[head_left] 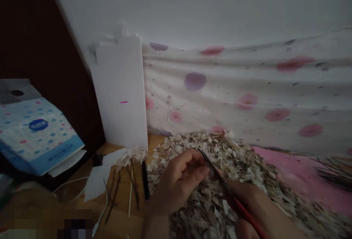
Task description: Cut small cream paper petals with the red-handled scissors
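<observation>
My left hand (176, 182) hovers over a big heap of pale dried flakes (220, 158), its thumb and fingers pinched together near the tip of a thin tool. My right hand (253, 202) comes in from the lower right and grips that tool, a slim dark metal shaft with a red handle (236, 202). The tool's point meets the left fingertips just above the heap. Whether a flake sits between the left fingers is too small to tell.
A white board (121, 92) leans on the wall behind a small bunch of flakes and stems (129, 158). A black pen (145, 180), thin sticks and white paper (96, 180) lie on the wooden table. A dotted blue box (35, 136) is at left; flowered cloth (247, 96) and pink sheet (302, 180) at right.
</observation>
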